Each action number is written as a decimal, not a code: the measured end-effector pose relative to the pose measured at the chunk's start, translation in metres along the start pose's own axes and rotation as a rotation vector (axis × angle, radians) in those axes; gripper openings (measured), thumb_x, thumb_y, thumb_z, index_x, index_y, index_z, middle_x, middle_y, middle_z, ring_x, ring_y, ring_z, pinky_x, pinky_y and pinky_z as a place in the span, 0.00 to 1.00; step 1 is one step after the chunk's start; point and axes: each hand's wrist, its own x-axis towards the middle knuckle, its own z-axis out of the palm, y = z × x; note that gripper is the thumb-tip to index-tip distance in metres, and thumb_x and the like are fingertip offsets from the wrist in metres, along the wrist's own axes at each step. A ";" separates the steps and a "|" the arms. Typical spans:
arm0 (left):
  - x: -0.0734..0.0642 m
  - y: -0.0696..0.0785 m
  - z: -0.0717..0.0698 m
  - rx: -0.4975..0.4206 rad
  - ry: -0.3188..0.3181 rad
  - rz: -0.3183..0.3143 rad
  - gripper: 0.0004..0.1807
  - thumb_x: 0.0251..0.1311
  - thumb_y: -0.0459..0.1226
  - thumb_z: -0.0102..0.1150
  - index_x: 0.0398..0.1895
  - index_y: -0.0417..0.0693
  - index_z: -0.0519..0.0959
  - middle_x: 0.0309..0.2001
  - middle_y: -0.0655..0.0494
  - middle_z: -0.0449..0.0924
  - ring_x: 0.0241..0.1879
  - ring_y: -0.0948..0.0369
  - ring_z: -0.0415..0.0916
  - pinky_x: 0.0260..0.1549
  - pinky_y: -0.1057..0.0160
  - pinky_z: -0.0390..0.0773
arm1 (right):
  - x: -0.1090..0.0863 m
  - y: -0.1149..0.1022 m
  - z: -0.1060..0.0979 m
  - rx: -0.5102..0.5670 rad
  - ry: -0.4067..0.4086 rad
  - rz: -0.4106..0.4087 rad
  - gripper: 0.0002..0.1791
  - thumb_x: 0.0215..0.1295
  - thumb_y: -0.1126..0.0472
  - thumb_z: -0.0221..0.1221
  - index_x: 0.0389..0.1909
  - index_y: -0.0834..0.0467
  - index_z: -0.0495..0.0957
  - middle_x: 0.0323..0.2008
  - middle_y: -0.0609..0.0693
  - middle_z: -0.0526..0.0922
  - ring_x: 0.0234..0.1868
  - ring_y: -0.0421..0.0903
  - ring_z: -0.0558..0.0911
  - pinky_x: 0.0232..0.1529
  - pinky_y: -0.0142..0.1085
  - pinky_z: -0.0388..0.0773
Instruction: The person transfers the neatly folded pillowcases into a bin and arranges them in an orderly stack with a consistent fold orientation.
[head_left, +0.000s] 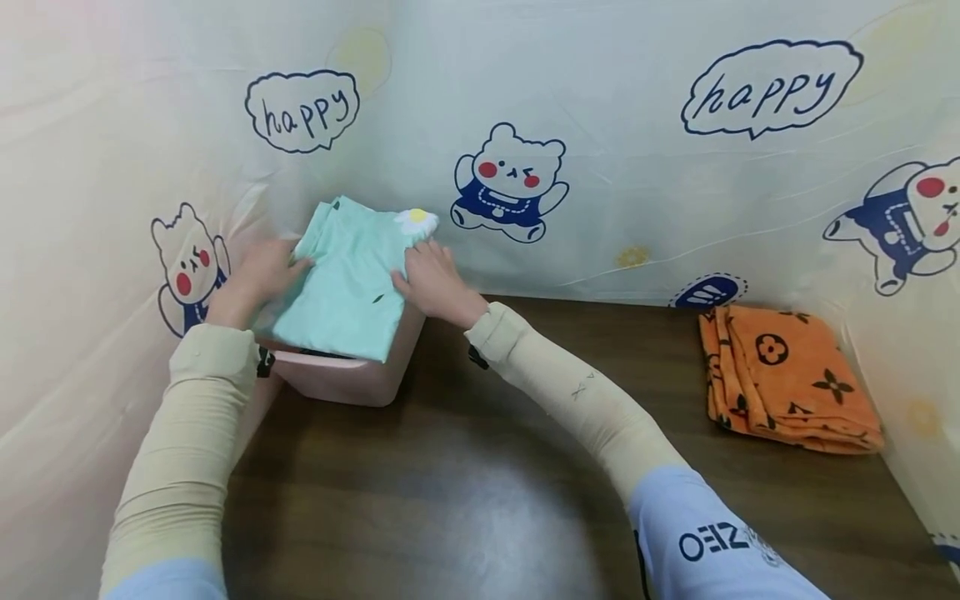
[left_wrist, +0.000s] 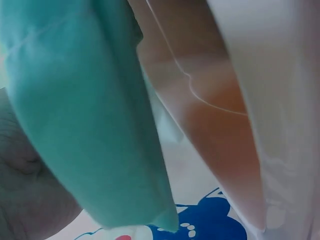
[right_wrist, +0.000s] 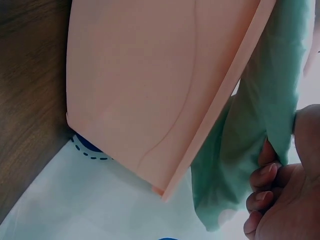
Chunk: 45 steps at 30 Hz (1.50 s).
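A folded mint-green cloth (head_left: 348,279) with a white-and-yellow flower at its far right corner lies over the top of a pink storage bin (head_left: 337,379). My right hand (head_left: 438,283) pinches the cloth's right edge; the right wrist view shows its curled fingers (right_wrist: 263,176) against the fabric, beside the bin's rim. At the left edge, my left hand (head_left: 258,279) holds the cloth with the thumb on top, its other fingers mostly hidden. In the left wrist view, the cloth (left_wrist: 90,120) hangs beside the bin's wall (left_wrist: 215,125).
A folded orange towel (head_left: 795,379) with black motifs lies at the right of the brown wooden table (head_left: 480,483). Pale sheeting (head_left: 630,192) printed with bears and "happy" bubbles rises behind and at both sides, close to the bin's left.
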 end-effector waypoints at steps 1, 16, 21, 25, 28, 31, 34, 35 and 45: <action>0.000 -0.001 0.000 0.005 0.002 0.000 0.22 0.77 0.41 0.48 0.55 0.25 0.72 0.45 0.27 0.76 0.46 0.35 0.72 0.50 0.33 0.67 | 0.001 -0.001 0.000 -0.004 -0.002 -0.001 0.20 0.80 0.47 0.46 0.34 0.57 0.73 0.34 0.51 0.73 0.39 0.48 0.70 0.38 0.38 0.63; -0.003 -0.010 0.003 0.053 0.024 -0.013 0.18 0.76 0.39 0.47 0.46 0.26 0.72 0.40 0.31 0.73 0.42 0.38 0.68 0.49 0.35 0.64 | 0.010 -0.009 0.006 -0.059 -0.004 -0.021 0.21 0.79 0.47 0.46 0.30 0.56 0.74 0.33 0.52 0.76 0.41 0.50 0.73 0.38 0.40 0.64; -0.005 -0.014 0.003 0.025 0.023 -0.031 0.19 0.77 0.41 0.46 0.47 0.27 0.72 0.39 0.34 0.71 0.40 0.40 0.67 0.42 0.41 0.66 | 0.013 -0.011 0.006 -0.077 -0.024 -0.002 0.22 0.80 0.46 0.45 0.31 0.56 0.75 0.35 0.52 0.77 0.42 0.50 0.73 0.48 0.42 0.68; -0.006 -0.017 0.004 0.015 0.007 -0.028 0.19 0.77 0.41 0.46 0.46 0.27 0.72 0.37 0.35 0.70 0.39 0.41 0.66 0.40 0.43 0.66 | 0.016 -0.012 0.007 -0.076 -0.044 0.002 0.22 0.80 0.46 0.45 0.32 0.56 0.76 0.36 0.52 0.78 0.43 0.50 0.74 0.57 0.46 0.66; -0.006 -0.020 0.005 0.004 -0.003 -0.027 0.19 0.77 0.40 0.46 0.45 0.27 0.72 0.36 0.36 0.69 0.38 0.42 0.66 0.39 0.44 0.65 | 0.017 -0.014 0.008 -0.054 -0.043 -0.008 0.21 0.80 0.47 0.45 0.34 0.56 0.76 0.37 0.52 0.78 0.45 0.51 0.74 0.66 0.50 0.61; -0.006 -0.022 0.004 -0.010 -0.001 -0.025 0.18 0.77 0.40 0.45 0.44 0.27 0.72 0.35 0.37 0.69 0.37 0.42 0.67 0.37 0.45 0.66 | 0.018 -0.015 0.007 -0.051 -0.031 -0.015 0.21 0.80 0.47 0.46 0.35 0.57 0.77 0.38 0.52 0.79 0.47 0.51 0.74 0.72 0.54 0.52; -0.004 -0.024 0.003 -0.023 0.016 -0.022 0.19 0.78 0.40 0.45 0.42 0.27 0.71 0.35 0.36 0.69 0.36 0.41 0.67 0.37 0.43 0.67 | 0.019 -0.015 0.006 -0.065 -0.018 -0.013 0.21 0.80 0.47 0.46 0.36 0.57 0.77 0.37 0.52 0.79 0.46 0.50 0.75 0.70 0.51 0.55; -0.003 -0.024 0.002 -0.022 0.023 -0.022 0.19 0.78 0.40 0.44 0.42 0.27 0.71 0.35 0.36 0.69 0.36 0.41 0.67 0.37 0.43 0.67 | 0.020 -0.015 0.005 -0.070 -0.014 -0.012 0.21 0.80 0.47 0.46 0.36 0.57 0.77 0.37 0.52 0.79 0.46 0.50 0.75 0.69 0.50 0.55; 0.001 -0.026 -0.001 -0.030 -0.008 -0.059 0.21 0.78 0.42 0.44 0.47 0.26 0.70 0.38 0.34 0.68 0.38 0.41 0.67 0.38 0.43 0.67 | 0.025 -0.014 0.012 -0.059 -0.038 0.008 0.22 0.80 0.44 0.46 0.34 0.55 0.78 0.38 0.50 0.80 0.48 0.50 0.76 0.70 0.56 0.51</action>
